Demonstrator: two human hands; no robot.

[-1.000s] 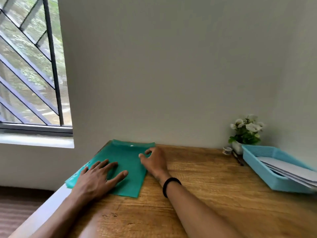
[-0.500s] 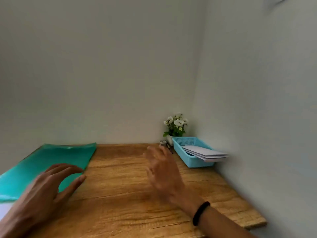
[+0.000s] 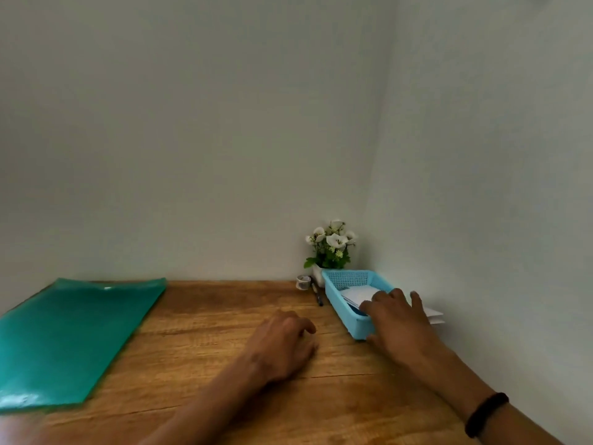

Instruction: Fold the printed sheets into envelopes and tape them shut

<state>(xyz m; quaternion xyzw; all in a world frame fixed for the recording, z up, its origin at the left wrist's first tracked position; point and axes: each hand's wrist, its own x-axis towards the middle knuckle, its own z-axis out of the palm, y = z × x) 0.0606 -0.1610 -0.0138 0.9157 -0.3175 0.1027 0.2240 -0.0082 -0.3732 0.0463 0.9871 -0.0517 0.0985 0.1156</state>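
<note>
Plain pale walls meet in a corner above a wooden counter [image 3: 224,319], and the things on it gather toward that back right corner. A light blue mesh tray [image 3: 345,303] sits along the right edge, its long axis running from the back corner toward the person. In it lies a stack of white printed sheets [image 3: 357,293], whose near ends stick out past the tray on its right side.

The right hand [image 3: 396,322] is over the near end of the tray, fingers spread and fairly straight above the sheets, thumb down by the tray's near corner; it holds nothing that I can see, and whether the fingertips touch the paper cannot be told. The left hand [image 3: 282,342] rests on the counter just left of the tray, fingers loosely curled and empty. The sheets therefore lie directly under and ahead of the right hand, which is plainly the nearer one, so drawing a sheet out looks like its job.

Behind the tray stand a small pot of white flowers [image 3: 332,245], a small tape roll [image 3: 302,282] and a dark pen [image 3: 316,293]. A green plastic folder [image 3: 67,338] lies flat at the left edge, well apart from both hands.
</note>
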